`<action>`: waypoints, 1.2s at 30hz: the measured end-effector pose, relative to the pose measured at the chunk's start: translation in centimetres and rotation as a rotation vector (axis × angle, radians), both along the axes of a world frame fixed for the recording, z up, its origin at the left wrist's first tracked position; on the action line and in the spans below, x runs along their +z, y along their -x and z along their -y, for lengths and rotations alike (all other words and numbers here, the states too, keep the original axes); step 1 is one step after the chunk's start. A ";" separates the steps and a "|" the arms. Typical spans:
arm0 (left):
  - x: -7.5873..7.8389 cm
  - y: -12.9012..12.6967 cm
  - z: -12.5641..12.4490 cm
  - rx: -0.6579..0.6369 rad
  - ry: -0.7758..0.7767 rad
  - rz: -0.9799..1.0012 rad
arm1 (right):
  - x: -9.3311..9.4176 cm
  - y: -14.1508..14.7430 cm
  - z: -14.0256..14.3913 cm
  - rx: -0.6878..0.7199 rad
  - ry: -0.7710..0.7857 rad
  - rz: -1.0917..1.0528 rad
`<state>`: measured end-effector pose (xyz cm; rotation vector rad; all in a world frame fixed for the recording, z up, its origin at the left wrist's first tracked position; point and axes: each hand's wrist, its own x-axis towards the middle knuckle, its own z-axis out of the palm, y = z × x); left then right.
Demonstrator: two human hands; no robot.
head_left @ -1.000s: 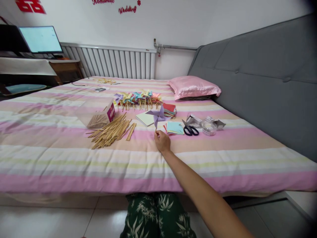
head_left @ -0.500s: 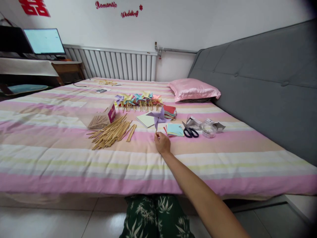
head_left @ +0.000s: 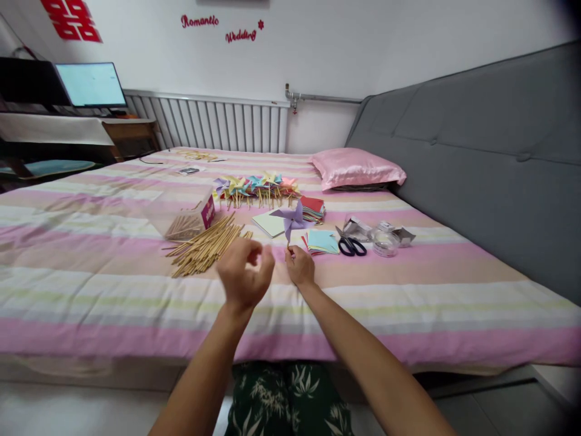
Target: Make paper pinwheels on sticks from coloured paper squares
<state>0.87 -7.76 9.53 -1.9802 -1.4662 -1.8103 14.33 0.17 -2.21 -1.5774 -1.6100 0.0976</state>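
as the purple pinwheel (head_left: 293,221) is held up over the near half of the bed, its stick sits pinched between the thumb and fingers of the right hand (head_left: 300,265), with the hand just below the paper blades. just beside it, the left hand (head_left: 245,272) is raised, its fingers curled round toward the thumb with a small gap between; it is blurred, so whether anything is in its grasp is unclear. beyond and to the left of that hand lies a loose pile of sticks (head_left: 204,248), next to a clear plastic box (head_left: 207,211) with more sticks inside. some pale paper (head_left: 267,225) lies flat behind the pinwheel, and a red-topped stack of paper (head_left: 313,206) is behind and to its right. nearer the right hand is a second stack, light blue on top (head_left: 323,241), with black-handled scissors (head_left: 351,246) next to it and a round clear tub (head_left: 385,243) further right. farther back, a row of finished pinwheels (head_left: 256,184) spreads across the striped bed cover (head_left: 385,327), and a pink pillow (head_left: 358,168) lies near the grey headboard (head_left: 472,115).
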 end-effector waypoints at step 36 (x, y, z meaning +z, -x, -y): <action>-6.7 -5.0 -8.1 -0.138 0.595 0.201 | 0.1 -0.5 -0.1 0.025 0.011 -0.023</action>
